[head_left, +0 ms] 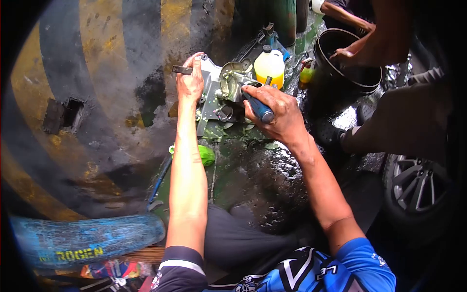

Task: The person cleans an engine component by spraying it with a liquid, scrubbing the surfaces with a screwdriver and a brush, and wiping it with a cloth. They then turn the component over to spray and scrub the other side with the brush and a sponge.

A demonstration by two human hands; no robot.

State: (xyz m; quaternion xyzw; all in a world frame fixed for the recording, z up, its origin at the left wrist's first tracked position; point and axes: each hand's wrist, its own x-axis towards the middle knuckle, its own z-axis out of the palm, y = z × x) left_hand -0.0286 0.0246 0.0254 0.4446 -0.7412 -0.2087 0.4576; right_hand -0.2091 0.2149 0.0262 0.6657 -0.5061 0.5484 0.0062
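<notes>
So the metal part [210,111] is on the wet floor [243,163] right between both hands: left hand [190,83] against its upper left edge, can't tell if it's gripping, right hand [282,109] wrapped round a blue-handled tool [266,115] just over its right side.

A blue-handled tool [259,106] slants over a grey metal casting [210,111].

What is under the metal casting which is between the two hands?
Along its near edge, a wet, green surface shows beneath the metal casting. Anything farther under is covered by the casting itself, and the right hand blocks some view there.
</notes>
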